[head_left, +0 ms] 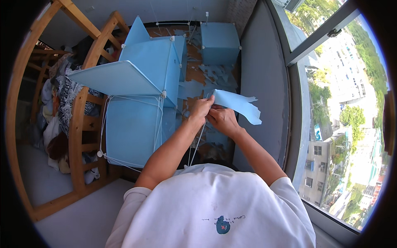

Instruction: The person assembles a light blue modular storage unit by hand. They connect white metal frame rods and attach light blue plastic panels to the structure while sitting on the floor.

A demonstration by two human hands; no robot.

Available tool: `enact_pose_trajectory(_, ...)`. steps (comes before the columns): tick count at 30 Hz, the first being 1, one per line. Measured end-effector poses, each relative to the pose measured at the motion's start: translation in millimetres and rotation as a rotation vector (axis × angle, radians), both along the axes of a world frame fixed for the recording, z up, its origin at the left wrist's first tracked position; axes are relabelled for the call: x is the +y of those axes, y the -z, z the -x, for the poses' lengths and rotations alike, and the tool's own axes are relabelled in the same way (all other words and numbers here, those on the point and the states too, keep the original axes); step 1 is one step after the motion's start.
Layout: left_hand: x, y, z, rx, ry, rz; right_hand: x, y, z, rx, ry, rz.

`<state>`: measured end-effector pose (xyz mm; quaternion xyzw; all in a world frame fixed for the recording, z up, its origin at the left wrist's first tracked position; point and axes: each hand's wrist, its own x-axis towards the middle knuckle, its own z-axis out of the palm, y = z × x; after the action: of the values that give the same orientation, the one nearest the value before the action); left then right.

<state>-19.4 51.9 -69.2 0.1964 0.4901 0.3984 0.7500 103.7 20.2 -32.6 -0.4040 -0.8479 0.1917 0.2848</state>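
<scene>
Peeling with both hands, left hand (201,108) and right hand (222,120) pinching a torn blue strip (240,105), scraps (215,74) already littering the floor, most blue panels (132,128) still on.

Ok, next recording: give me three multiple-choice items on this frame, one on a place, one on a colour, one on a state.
1. Where does the blue cube stand?
A. at the far end of the floor, by the grey wall
B. on the wooden frame
C. on the window sill

2. What colour is the torn sheet held in the hands?
A. white
B. light blue
C. grey

3. How do the left hand and right hand stand?
A. both flat on the floor
B. far apart, both free of anything
C. close together, pinching the sheet's edge

Answers: 1 A, it sits at the top of the view beside the wall; 2 B, it matches the blue panels; 3 C, fingers of both meet at the sheet's left end.
</scene>
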Motion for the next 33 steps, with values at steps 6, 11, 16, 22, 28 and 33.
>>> enact_pose_trajectory(6, 2.2, -2.5, -7.7, -0.111, -0.013, 0.153, -2.3, 0.4, -6.4, -0.004, -0.053, -0.088)
enact_pose_trajectory(11, -0.8, -21.3, -9.3, -0.201, 0.054, 0.112, -15.3, 6.2, -12.8, 0.080, 0.103, 0.143)
enact_pose_trajectory(16, 3.2, -18.7, 0.2, -0.234, 0.128, 0.060, -27.5, 15.1, -6.6, 0.333, 0.286, 0.511)
enact_pose_trajectory(22, 3.4, -23.5, 4.1, -0.251, 0.137, 0.069, -40.6, 0.1, -0.1, 0.224, 0.326, 0.239)
enact_pose_trajectory(28, 2.7, -24.8, 3.7, -0.268, 0.148, 0.021, -44.2, -5.9, 3.1, 0.098, 0.356, 0.221)
enact_pose_trajectory(33, 0.6, -23.0, 3.8, -0.260, 0.147, 0.014, -41.0, -10.0, 3.1, 0.147, 0.354, 0.220)
